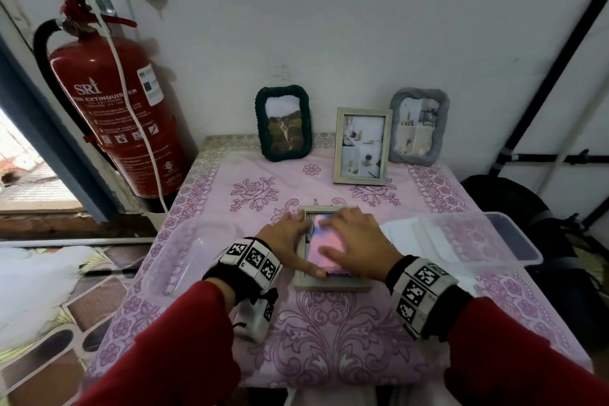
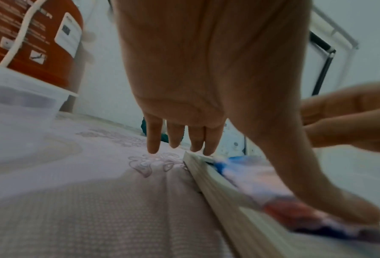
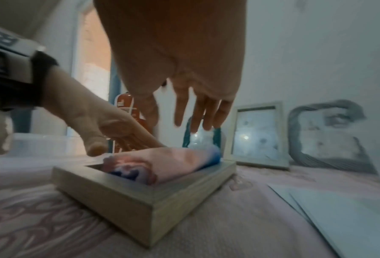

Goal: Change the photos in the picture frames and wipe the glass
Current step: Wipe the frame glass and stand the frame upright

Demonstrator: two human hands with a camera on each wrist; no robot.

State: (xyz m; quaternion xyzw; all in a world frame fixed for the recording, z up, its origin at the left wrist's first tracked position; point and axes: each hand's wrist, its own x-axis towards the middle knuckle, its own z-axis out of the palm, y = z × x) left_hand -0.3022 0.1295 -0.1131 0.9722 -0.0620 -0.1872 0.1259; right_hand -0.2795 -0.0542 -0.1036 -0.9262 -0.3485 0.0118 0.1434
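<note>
A light wooden picture frame point(image 1: 333, 285) point(image 3: 140, 200) lies flat in the middle of the pink table. A pink and blue photo point(image 1: 324, 239) point(image 3: 173, 162) sits bowed upward inside its opening. My left hand point(image 1: 283, 241) point(image 2: 206, 69) rests open at the frame's left side, fingertips point(image 2: 208, 148) on the cloth and the rim, thumb point(image 2: 350, 209) pressing the photo's near corner. My right hand point(image 1: 359, 241) point(image 3: 177, 52) is spread flat over the photo with straight fingers. Whether its fingertips touch the photo is unclear.
Three frames stand against the back wall: dark green point(image 1: 283, 123), wooden point(image 1: 362, 145), grey point(image 1: 418, 127). White sheets point(image 3: 339, 209) and a clear plastic container point(image 1: 478, 237) lie to the right, another clear tub point(image 1: 184, 254) to the left. A red fire extinguisher point(image 1: 115, 109) hangs at the far left.
</note>
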